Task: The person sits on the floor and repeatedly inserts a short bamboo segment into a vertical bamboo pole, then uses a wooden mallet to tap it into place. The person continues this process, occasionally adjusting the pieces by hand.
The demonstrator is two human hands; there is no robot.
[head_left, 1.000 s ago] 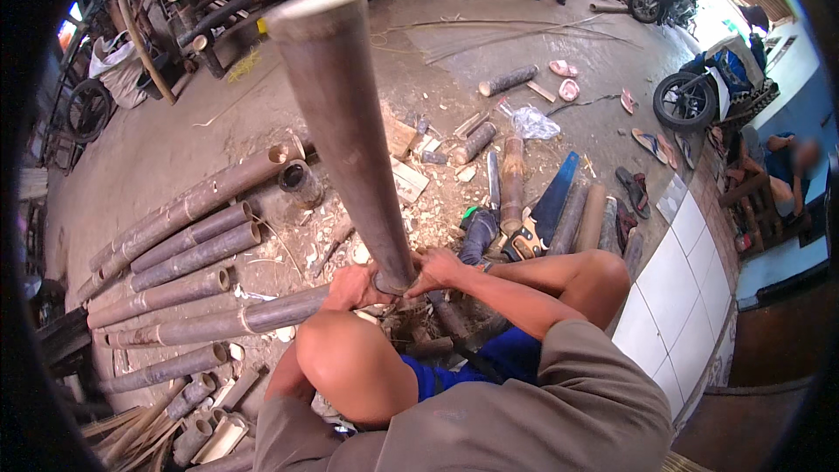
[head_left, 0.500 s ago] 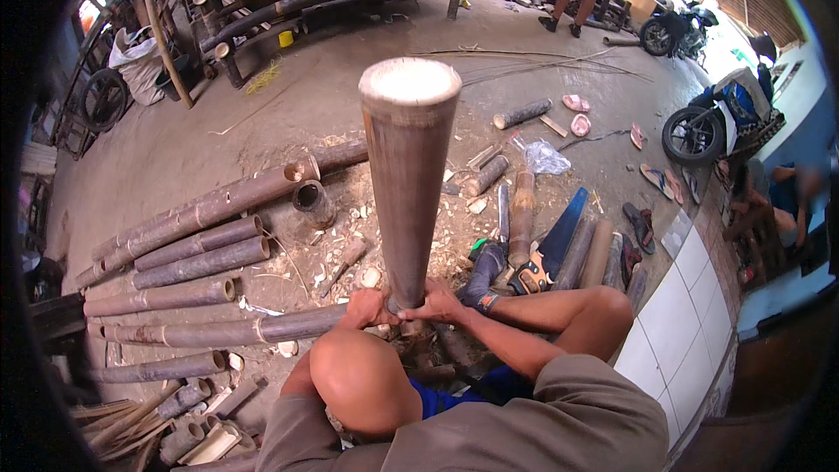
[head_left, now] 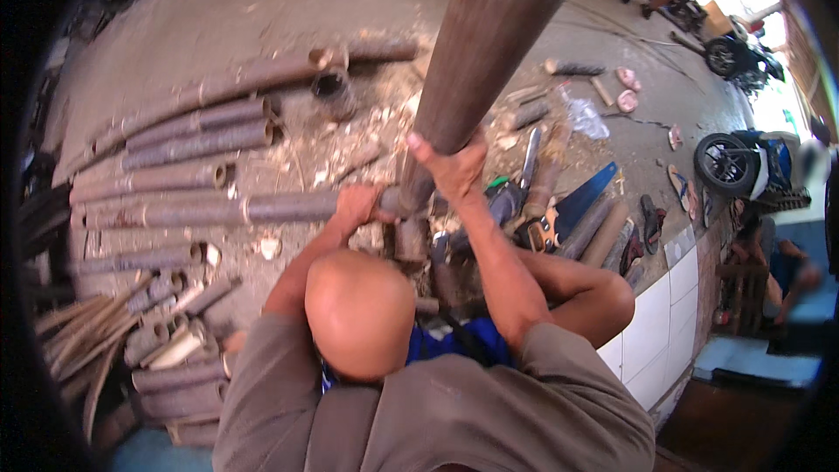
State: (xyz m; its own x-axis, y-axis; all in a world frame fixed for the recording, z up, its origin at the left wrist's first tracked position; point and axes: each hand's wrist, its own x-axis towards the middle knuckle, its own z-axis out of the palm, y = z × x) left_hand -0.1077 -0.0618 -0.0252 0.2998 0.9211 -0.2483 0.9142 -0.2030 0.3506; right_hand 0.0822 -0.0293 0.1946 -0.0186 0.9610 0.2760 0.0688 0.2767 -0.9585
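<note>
A thick brown bamboo tube (head_left: pixel 489 44) rises from between my knees, tilted to the right, its pale cut top at the upper picture edge. My right hand (head_left: pixel 456 168) is wrapped round its lower part, thumb up along the near side. My left hand (head_left: pixel 360 204) is closed at the tube's foot, where a long bamboo pole (head_left: pixel 288 208) lying on the floor comes in from the left. That hand partly hides how tube and pole meet. Just below the foot is a short bamboo piece (head_left: pixel 411 240).
Several bamboo lengths (head_left: pixel 201 144) lie to the left, with split strips (head_left: pixel 79 323) nearer me. At right are a handsaw (head_left: pixel 581 201), more bamboo pieces (head_left: pixel 603 236), sandals (head_left: pixel 651 218) and a plastic bag (head_left: pixel 584 118). Wood chips (head_left: pixel 384 122) litter the floor. People are near the motorbikes (head_left: pixel 730 166).
The upright tube has tilted to the right and its top has risen in the picture. My right hand has moved up the tube; my left stays near its foot. My view has shifted down.
</note>
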